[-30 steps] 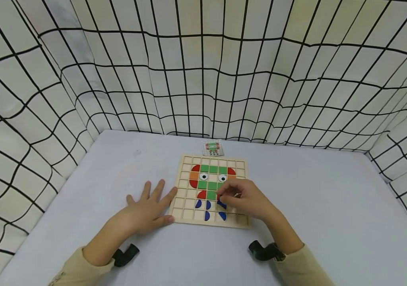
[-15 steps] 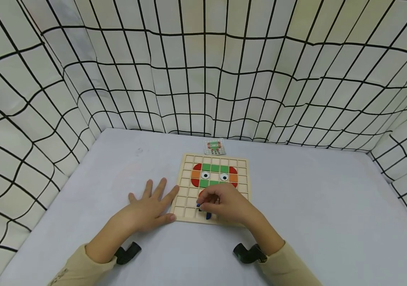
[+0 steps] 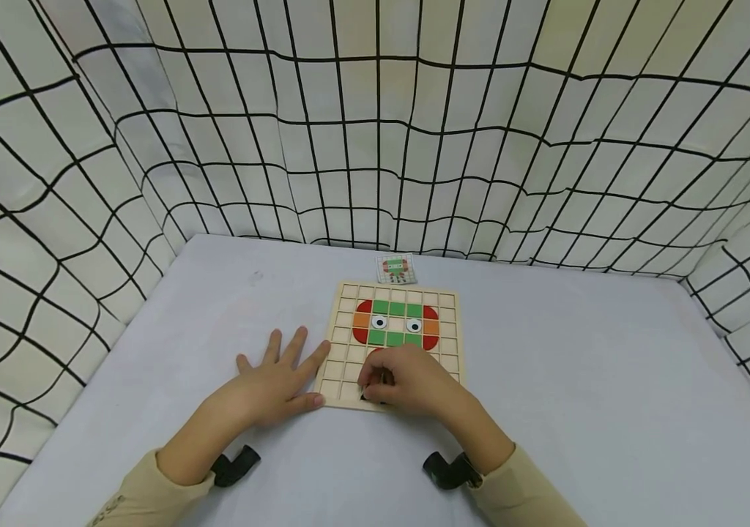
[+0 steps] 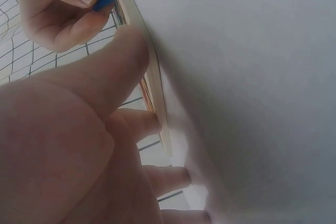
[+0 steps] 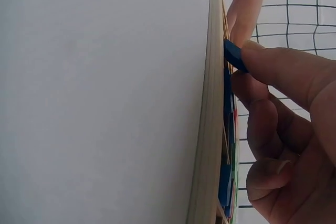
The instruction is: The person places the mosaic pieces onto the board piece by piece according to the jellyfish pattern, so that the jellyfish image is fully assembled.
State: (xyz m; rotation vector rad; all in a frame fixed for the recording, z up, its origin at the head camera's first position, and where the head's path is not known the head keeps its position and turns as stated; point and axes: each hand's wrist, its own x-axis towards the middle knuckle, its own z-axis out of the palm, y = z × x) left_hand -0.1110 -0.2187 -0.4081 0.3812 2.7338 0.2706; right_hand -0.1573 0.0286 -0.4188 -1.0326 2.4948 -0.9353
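A wooden grid board lies on the table, with red, orange and green tiles and two eye tiles set in its cells. My right hand is over the board's lower cells and covers part of them. Between its thumb and index finger it pinches a blue half-round puzzle piece, tilted at the board's surface. Other blue pieces lie along the near rows in the right wrist view. My left hand rests with spread fingers at the board's left side, index fingertip and thumb at its edge.
A small picture card with a matching coloured pattern lies behind the board. The table has a white cover. White walls with black netting enclose its back and sides. Black wrist mounts sit under both wrists.
My right hand has moved left and slightly down over the board, from the right-hand blue pieces to the lower left cells. My left hand has stayed in place at the edge.
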